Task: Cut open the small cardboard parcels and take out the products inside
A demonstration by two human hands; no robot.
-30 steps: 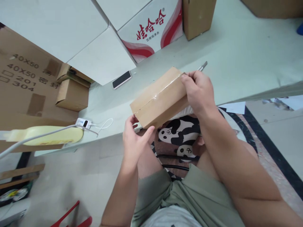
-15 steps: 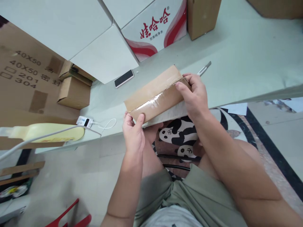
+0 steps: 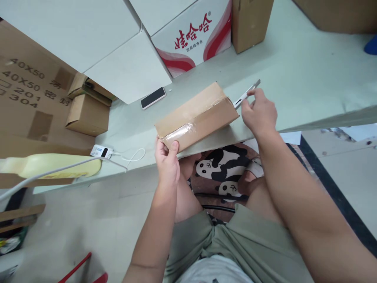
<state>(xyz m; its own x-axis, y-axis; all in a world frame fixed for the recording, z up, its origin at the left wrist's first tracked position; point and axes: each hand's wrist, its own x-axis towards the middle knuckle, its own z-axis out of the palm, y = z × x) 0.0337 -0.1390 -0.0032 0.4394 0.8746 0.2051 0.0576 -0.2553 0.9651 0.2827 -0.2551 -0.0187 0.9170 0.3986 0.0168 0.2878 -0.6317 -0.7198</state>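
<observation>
Fingers of the left hand (image 3: 168, 163) are pinched on the left end of a taped carton (image 3: 203, 125), a slim silver cutter (image 3: 242, 98) is pinched by those of the right hand (image 3: 261, 113) at the opposite end, and the carton is held near the front edge of the pale-green surface (image 3: 312, 82), a phone (image 3: 153, 98) lying beyond.

Taped brown carton (image 3: 202, 116) beside silver cutter (image 3: 242, 99)

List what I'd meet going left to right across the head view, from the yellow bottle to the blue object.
Yellow bottle → white device with a cable → phone → taped cardboard box → silver tool → right hand → blue object.
</observation>
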